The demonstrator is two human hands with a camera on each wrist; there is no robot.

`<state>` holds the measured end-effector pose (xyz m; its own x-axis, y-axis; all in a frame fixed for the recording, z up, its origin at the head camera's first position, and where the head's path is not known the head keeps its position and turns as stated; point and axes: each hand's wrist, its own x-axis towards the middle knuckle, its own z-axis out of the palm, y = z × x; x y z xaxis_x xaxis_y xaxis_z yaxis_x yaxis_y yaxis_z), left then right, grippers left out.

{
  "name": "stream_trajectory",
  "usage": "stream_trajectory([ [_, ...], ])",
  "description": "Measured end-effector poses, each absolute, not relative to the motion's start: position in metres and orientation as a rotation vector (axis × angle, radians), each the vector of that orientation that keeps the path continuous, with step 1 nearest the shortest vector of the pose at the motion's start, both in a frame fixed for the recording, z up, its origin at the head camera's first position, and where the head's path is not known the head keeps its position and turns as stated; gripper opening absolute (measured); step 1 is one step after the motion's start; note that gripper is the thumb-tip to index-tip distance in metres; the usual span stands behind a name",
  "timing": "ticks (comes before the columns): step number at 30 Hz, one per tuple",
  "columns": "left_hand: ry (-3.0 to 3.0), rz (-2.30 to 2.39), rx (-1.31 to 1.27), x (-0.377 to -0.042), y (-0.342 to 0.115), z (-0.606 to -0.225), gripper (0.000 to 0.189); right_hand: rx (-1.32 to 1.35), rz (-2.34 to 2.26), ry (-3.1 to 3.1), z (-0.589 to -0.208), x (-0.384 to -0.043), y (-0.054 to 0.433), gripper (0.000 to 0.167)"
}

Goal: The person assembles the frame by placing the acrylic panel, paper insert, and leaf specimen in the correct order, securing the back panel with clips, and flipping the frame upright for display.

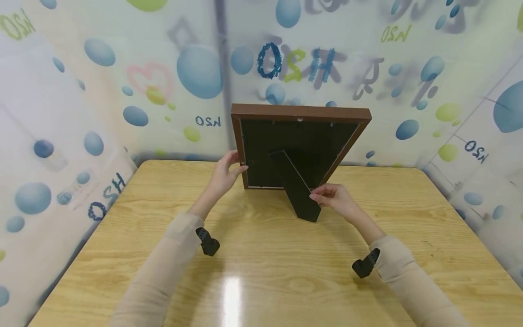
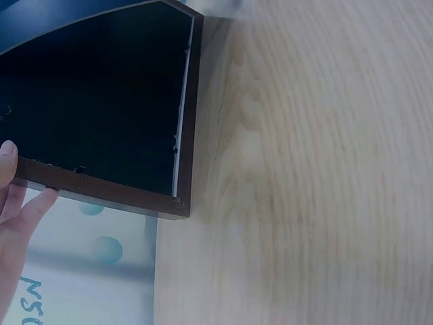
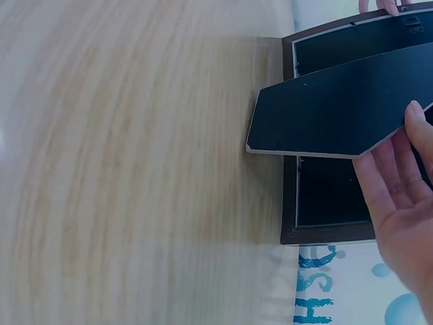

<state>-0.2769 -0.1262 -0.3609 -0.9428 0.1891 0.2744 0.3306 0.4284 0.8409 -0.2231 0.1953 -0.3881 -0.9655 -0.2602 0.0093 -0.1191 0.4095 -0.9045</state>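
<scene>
A brown picture frame [image 1: 301, 111] stands upright near the table's far edge, its black back toward me. My left hand [image 1: 224, 174] grips its left side, thumb on the back and fingers behind the edge; the left wrist view shows the same hold on the frame's border [image 2: 115, 191]. From the middle of the back a black easel stand [image 1: 296, 188] slants out and down to the right. My right hand [image 1: 336, 200] pinches the stand's right edge between thumb and fingers. In the right wrist view the stand [image 3: 325, 108] sits apart from the backing at its lower end.
The pale wood table [image 1: 261, 263] extends around the frame on all sides. Behind it hangs a white wall covering [image 1: 171, 100] with blue and green spots and lettering. Each sleeve carries a black wrist device [image 1: 208, 242] at its cuff.
</scene>
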Motion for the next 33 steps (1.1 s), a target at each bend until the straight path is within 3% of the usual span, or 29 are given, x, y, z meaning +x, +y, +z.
stream_trajectory([
  [33,-2.456,-1.511,-0.517,-0.266,-0.123,-0.369,0.04,-0.476,-1.661,2.422,-0.394,-0.211,0.209,0.028],
])
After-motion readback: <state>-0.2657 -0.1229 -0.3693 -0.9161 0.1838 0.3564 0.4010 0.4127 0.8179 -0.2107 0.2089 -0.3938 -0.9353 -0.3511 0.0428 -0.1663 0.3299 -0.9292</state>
